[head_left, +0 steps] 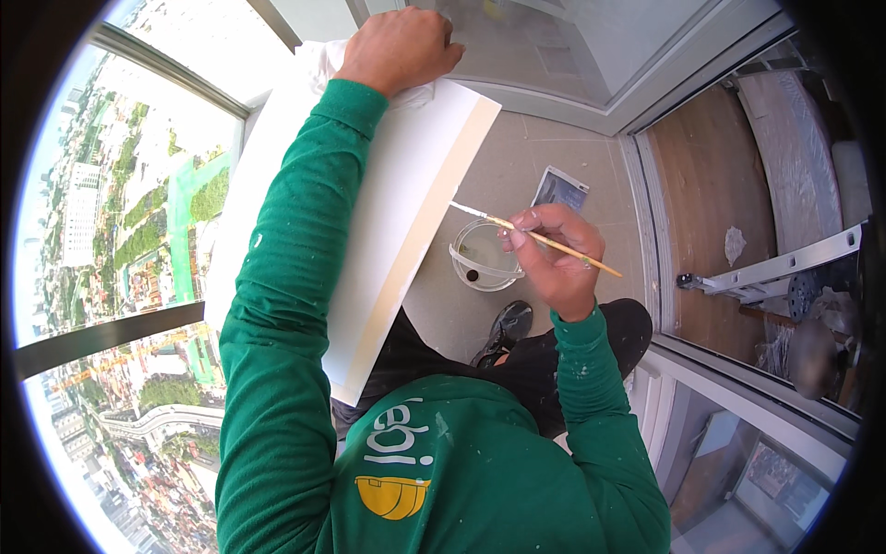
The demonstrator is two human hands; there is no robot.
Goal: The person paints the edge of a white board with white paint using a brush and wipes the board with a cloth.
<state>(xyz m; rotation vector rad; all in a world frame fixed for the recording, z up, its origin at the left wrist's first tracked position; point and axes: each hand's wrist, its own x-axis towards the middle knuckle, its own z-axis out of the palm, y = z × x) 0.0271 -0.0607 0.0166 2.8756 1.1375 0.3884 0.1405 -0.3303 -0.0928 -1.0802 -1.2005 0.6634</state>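
Beside panel (397, 212), right hand (561, 268) curled, pinching paintbrush (500, 222)

Panel (399, 231) left of brush (567, 248), container (488, 288) on floor (528, 152), ladder (784, 263) at right

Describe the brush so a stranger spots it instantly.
Find the large white panel with the tan edge strip. Just right of that strip, the right hand grips the brush. Unlike the round clear tub nearby, it is slim, with a brownish handle and white tip.
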